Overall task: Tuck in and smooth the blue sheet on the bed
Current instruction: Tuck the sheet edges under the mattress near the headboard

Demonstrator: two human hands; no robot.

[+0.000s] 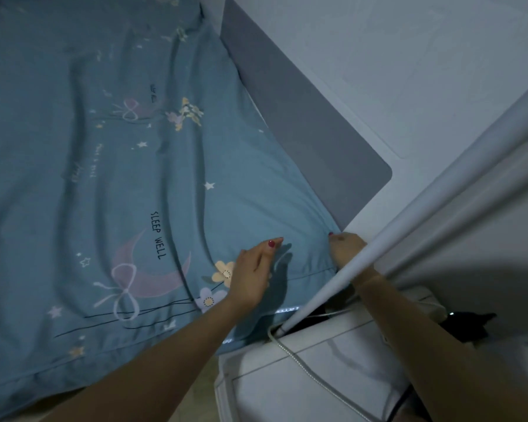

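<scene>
- Overhead, the blue sheet (110, 178) covers the bed, printed with moons, bows, stars, flowers and the words "SLEEP WELL", and long soft creases run across it.
- Its near corner sits beside the grey headboard (305, 117).
- The left hand (252, 272) lies on the sheet near that corner, fingers fairly straight, gripping nothing.
- The right hand (345, 246) is at the corner, fingers curled into the cloth, partly hidden by a white pole (409, 208).
- A white wall (378, 41) stands behind; a pale cabinet (302, 376) with a cable (299, 360) sits beside the bed.
</scene>
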